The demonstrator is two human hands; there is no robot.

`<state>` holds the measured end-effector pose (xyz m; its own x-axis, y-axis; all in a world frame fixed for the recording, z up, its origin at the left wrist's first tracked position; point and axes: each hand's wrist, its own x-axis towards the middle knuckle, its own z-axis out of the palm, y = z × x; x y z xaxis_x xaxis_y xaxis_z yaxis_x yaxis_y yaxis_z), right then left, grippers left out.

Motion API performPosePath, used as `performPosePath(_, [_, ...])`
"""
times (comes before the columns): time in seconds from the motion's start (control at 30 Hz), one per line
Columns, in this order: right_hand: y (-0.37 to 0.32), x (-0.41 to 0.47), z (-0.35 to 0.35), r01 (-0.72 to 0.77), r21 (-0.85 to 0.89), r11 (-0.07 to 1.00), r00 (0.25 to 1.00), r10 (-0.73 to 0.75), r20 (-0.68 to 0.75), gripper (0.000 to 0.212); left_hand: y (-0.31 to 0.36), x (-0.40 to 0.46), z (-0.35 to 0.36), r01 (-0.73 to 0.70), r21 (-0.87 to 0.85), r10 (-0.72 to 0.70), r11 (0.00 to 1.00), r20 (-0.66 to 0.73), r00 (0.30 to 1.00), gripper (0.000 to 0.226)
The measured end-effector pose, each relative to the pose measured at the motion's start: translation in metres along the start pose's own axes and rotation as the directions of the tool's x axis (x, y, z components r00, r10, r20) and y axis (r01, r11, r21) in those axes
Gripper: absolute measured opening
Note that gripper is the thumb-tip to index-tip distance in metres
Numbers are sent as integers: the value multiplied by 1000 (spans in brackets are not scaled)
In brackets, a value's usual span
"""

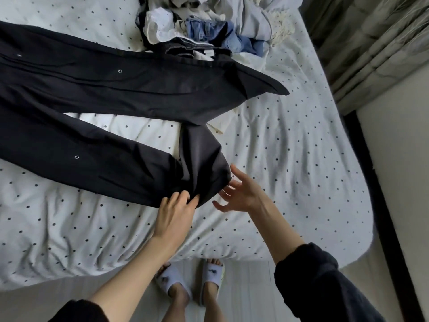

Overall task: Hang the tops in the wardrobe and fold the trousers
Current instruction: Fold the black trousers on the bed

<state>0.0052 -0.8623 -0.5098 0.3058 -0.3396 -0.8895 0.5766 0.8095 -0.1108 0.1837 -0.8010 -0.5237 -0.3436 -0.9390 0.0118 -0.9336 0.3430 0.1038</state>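
Note:
Dark navy trousers (97, 94) lie spread across the bed, legs running off to the left, with small metal eyelets on them. The near leg's end is bunched near the bed's front edge. My left hand (176, 210) pinches the fabric at that bunched end with curled fingertips. My right hand (239, 191) hovers just to the right of the same end, fingers spread and straight, its fingertips at the cloth's edge but holding nothing. A pile of other clothes (209, 26), with blue jeans and white and pale tops, sits at the far side of the bed.
The bed has a white dotted cover (290, 159), rumpled near the front edge. Grey curtains (376, 47) hang at the upper right beside a dark frame and a pale wall. My feet in pale slippers (190, 282) stand on the floor by the bed.

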Motion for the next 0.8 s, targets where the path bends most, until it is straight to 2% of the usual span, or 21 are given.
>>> performPosePath(0.07, [-9, 1, 4, 37, 8, 999, 999, -37, -9, 28, 1, -5, 1, 5, -3, -5, 1000, 30, 1000, 57])
performPosePath(0.17, [-17, -3, 2, 176, 8, 984, 972, -172, -163, 15, -1, -6, 1, 10, 10, -11, 1000, 71, 997, 59])
performPosePath(0.27, [-18, -14, -20, 321, -298, 899, 878, -401, -263, 10, 4, -4, 0, 17, 29, -19, 999, 91, 996, 65])
performPosePath(0.33, [-16, -24, -40, 361, -478, 801, 808, -525, -268, 7, 13, -1, 5, 28, 30, -30, 999, 83, 996, 66])
performPosePath(0.4, [-13, -32, -59, 392, -583, 711, 748, -616, -248, 13, 23, 2, 13, 81, 30, -85, 996, 136, 987, 66])
performPosePath(0.5, [-2, -34, -90, 260, -765, 589, 691, -667, -279, 21, 34, 0, 33, 99, 111, -129, 989, 303, 944, 65])
performPosePath(0.6, [16, -24, -118, 23, -777, 629, 762, -514, -394, 8, 42, -9, 50, 58, 94, -94, 994, 446, 890, 61])
performPosePath(0.67, [27, -16, -127, -81, -768, 635, 815, -401, -418, 3, 44, -16, 57, 44, 54, -66, 998, 527, 847, 58])
performPosePath(0.7, [30, -12, -128, -93, -784, 614, 824, -395, -407, 3, 44, -20, 60, 38, 31, -49, 999, 562, 826, 56])
performPosePath(0.77, [30, -4, -122, -31, -835, 549, 807, -479, -345, 6, 42, -27, 59, 32, -50, 4, 998, 592, 806, 49])
performPosePath(0.8, [28, 0, -117, 18, -857, 515, 784, -539, -308, 13, 41, -28, 54, 27, -109, 40, 994, 570, 821, 47])
